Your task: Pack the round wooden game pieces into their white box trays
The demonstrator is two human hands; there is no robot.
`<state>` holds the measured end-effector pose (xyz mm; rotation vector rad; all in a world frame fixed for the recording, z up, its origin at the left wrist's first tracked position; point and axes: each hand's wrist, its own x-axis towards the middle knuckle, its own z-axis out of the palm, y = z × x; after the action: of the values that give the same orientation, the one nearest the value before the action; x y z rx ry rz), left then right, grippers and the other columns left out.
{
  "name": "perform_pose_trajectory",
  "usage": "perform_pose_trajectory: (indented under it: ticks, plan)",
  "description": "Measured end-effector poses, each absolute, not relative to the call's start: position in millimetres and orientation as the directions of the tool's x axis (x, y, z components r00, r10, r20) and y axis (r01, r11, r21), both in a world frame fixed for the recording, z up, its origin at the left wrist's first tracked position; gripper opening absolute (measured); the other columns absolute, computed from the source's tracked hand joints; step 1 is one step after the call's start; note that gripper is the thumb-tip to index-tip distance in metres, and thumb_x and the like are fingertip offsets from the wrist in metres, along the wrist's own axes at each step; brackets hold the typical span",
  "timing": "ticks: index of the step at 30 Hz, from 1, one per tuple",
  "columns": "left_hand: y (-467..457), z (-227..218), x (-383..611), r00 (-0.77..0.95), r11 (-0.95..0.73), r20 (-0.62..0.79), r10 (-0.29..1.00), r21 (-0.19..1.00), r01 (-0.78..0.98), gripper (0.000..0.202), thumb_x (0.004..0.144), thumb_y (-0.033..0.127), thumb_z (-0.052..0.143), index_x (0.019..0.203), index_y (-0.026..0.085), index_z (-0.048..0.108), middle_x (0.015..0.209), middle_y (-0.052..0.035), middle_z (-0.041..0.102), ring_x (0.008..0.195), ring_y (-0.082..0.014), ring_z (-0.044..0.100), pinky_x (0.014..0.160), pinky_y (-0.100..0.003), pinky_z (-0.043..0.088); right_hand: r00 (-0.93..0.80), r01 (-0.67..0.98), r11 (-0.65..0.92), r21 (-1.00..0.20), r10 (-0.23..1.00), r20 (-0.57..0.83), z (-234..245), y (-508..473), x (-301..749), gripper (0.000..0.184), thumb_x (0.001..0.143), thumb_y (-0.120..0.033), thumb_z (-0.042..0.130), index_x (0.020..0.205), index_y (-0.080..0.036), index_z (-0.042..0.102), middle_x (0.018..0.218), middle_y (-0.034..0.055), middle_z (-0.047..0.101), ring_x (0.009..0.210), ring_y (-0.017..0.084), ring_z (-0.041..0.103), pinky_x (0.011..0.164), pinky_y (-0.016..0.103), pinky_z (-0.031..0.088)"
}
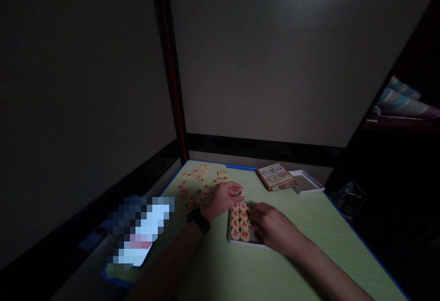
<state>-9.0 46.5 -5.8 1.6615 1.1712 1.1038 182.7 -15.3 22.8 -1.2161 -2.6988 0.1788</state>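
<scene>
My left hand (224, 196), with a dark watch (199, 221) on its wrist, pinches a round Chinese chess piece (239, 193) just above the far end of a shallow white box (248, 243). Two columns of pale pieces with red characters (239, 224) lie face up along the box's left side. My right hand (270, 223) reaches over the box's right side, fingers curled down at the pieces beside the second column. Pale edges of pieces show at its fingertips; the palm and fingers hide the rest of that side.
Many loose chess pieces (201, 186) are scattered on the green table (295, 264) to the far left. A printed box lid (277, 176) rests at the back right, beside an open white tray (307, 182). A bright, pixelated screen (146, 232) lies at the left edge. Walls stand behind.
</scene>
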Motion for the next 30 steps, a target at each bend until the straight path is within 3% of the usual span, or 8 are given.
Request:
perform_pose_trajectory:
  ticks: [4, 9, 19, 25, 30]
  plan:
    - [45.1, -4.1, -9.5, 0.194, -0.258, 0.208, 0.959, 0.923, 0.287, 0.026, 0.065, 0.014, 0.072, 0.090, 0.013, 0.070, 0.068, -0.0012, 0.066, 0.064, -0.0123, 0.061, 0.056, -0.020, 0.046, -0.630, 0.764, 0.640, -0.082, 0.767, 0.119, 26.6, -15.7, 182.7, 0.013, 0.084, -0.017, 0.057, 0.090, -0.017, 0.068, 0.093, 0.0089, 0.065, 0.091, 0.023, 0.059, 0.080, 0.030, 0.043]
    - [45.7, -5.9, -9.3, 0.199, -0.271, 0.219, 0.955, 0.919, 0.288, 0.027, 0.066, 0.018, 0.072, 0.092, 0.013, 0.070, 0.073, -0.0029, 0.068, 0.065, -0.0126, 0.061, 0.056, -0.020, 0.046, -0.647, 0.755, 0.654, -0.040, 0.753, 0.118, 32.6, -17.8, 185.1, 0.013, 0.085, -0.022, 0.056, 0.090, -0.018, 0.068, 0.091, 0.0085, 0.066, 0.087, 0.022, 0.060, 0.077, 0.031, 0.042]
    - [43.6, -3.8, -8.7, 0.201, -0.249, 0.192, 0.961, 0.917, 0.312, 0.027, 0.067, 0.018, 0.071, 0.093, 0.012, 0.069, 0.069, -0.0021, 0.067, 0.065, -0.0131, 0.062, 0.057, -0.021, 0.046, -0.663, 0.742, 0.670, -0.035, 0.741, 0.105, 24.2, -15.0, 185.8, 0.016, 0.085, -0.017, 0.051, 0.087, -0.018, 0.067, 0.089, 0.0078, 0.067, 0.083, 0.020, 0.061, 0.074, 0.029, 0.041]
    - [43.4, -3.8, -9.6, 0.217, -0.274, 0.214, 0.952, 0.913, 0.302, 0.025, 0.068, 0.018, 0.072, 0.093, 0.012, 0.069, 0.069, -0.0022, 0.067, 0.064, -0.0126, 0.062, 0.057, -0.020, 0.047, -0.650, 0.756, 0.654, -0.029, 0.755, 0.080, 36.6, -20.9, 185.9, 0.011, 0.080, -0.024, 0.058, 0.082, -0.017, 0.067, 0.086, 0.0092, 0.067, 0.083, 0.023, 0.061, 0.076, 0.032, 0.042]
    - [43.8, -4.9, -10.0, 0.223, -0.288, 0.227, 0.948, 0.910, 0.297, 0.026, 0.068, 0.018, 0.073, 0.093, 0.013, 0.070, 0.071, -0.0026, 0.068, 0.065, -0.0124, 0.062, 0.057, -0.020, 0.048, -0.672, 0.736, 0.675, -0.049, 0.737, 0.074, 36.4, -20.2, 187.4, 0.013, 0.079, -0.017, 0.056, 0.084, -0.019, 0.067, 0.089, 0.0076, 0.067, 0.084, 0.021, 0.061, 0.075, 0.029, 0.041]
